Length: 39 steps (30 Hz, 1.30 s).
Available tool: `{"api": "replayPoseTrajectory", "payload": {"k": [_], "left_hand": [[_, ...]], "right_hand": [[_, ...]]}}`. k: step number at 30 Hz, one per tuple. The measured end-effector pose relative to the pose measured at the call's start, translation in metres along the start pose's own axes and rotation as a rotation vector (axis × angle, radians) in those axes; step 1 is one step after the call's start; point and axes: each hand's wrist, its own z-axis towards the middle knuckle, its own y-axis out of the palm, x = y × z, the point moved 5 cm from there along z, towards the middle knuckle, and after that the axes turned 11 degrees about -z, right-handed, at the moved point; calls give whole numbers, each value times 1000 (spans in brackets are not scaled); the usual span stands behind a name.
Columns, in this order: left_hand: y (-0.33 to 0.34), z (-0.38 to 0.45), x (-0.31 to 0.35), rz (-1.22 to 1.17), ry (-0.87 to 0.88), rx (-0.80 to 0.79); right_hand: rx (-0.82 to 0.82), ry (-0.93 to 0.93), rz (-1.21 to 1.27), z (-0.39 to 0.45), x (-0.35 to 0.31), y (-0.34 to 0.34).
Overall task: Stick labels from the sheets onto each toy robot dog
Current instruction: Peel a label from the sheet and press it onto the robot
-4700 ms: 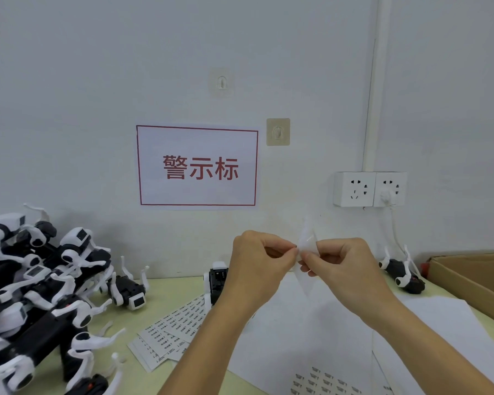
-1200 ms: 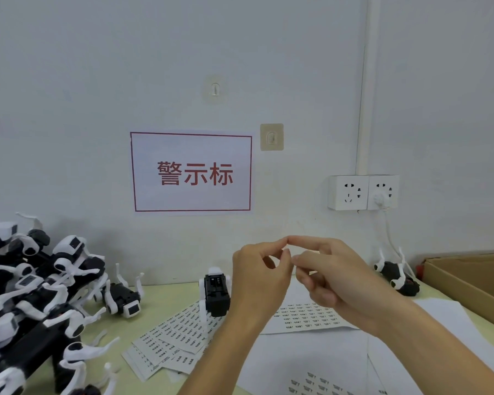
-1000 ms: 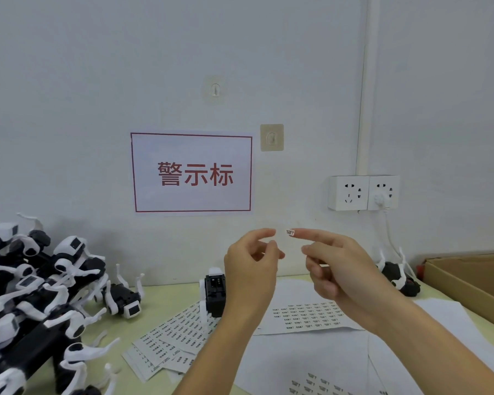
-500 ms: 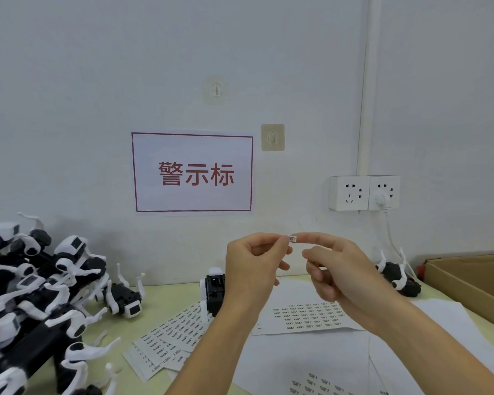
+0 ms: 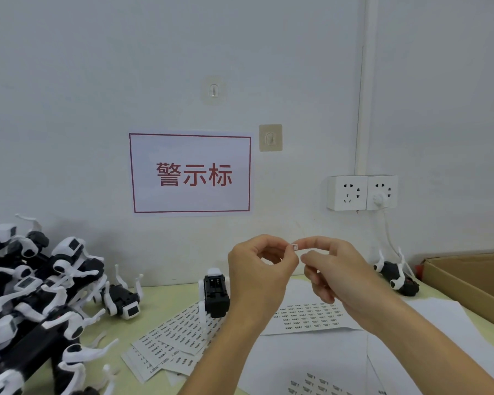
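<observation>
The label (image 5: 295, 246) sits in the air above the counter (image 5: 166, 297), pinched between my two hands at the middle of the view. Its printed face is toward me; it is too small to read, and I cannot tell its long axis with confidence. My left hand (image 5: 261, 276) has thumb and forefinger closed on the label's left edge, other fingers curled. My right hand (image 5: 335, 270) meets it from the right, forefinger tip on the label, remaining fingers bent below.

One toy robot dog (image 5: 216, 293) stands upright just behind my left wrist, its black back panel facing me; my forearm covers its lower right side. A second dog (image 5: 123, 302) lies with legs up, near a heap of dogs (image 5: 32, 289) at the left, which the frame edge cuts off. Another dog (image 5: 397, 276) lies at the right beside a cardboard box (image 5: 474, 280), also cut by the frame.

Label sheets (image 5: 171, 343) fan out near the front-left, one sheet (image 5: 308, 316) lies flat beneath my hands, and more sheets (image 5: 311, 386) run off the bottom edge. Bare counter shows between the heap and the standing dog.
</observation>
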Motion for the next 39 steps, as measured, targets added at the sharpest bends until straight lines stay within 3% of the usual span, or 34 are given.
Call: {"api": "replayPoseTrajectory", "payload": {"k": [7, 15, 39], "left_hand": [[2, -1, -4, 32, 5, -8], [-4, 5, -11, -209, -182, 44], [1, 3, -15, -208, -249, -23]], "right_hand": [[16, 14, -63, 2, 4, -2], [86, -28, -40, 4, 7, -13], [172, -63, -60, 1, 3, -13]]}}
